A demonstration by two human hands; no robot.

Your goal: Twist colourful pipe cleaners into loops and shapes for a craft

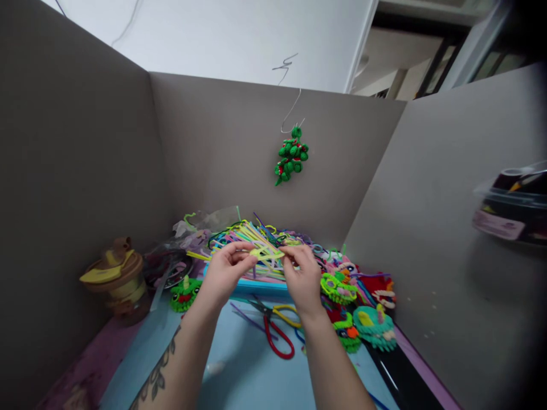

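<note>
Between my two hands stretches a pale yellow-green pipe cleaner [269, 256], bent into a narrow shape with a wider, coiled-looking part at its left end. My left hand [231, 267] pinches that wider end between thumb and fingers. The other end is pinched by the fingertips of my right hand [302, 273]. Just behind and below them lies a heap of many-coloured pipe cleaners [248, 232] in a blue tray [256, 289]. Scissors [273, 327] with one red and one yellow handle rest on the light blue table mat [252, 376], below my hands.
Finished fuzzy figures lie at right, among them a teal one [375, 327] and a lime one [339, 288]; a green one [185, 293] sits left. A lidded brown cup [122, 279] stands far left. Grey panels [231, 154] enclose the table; a green ornament [292, 155] hangs there.
</note>
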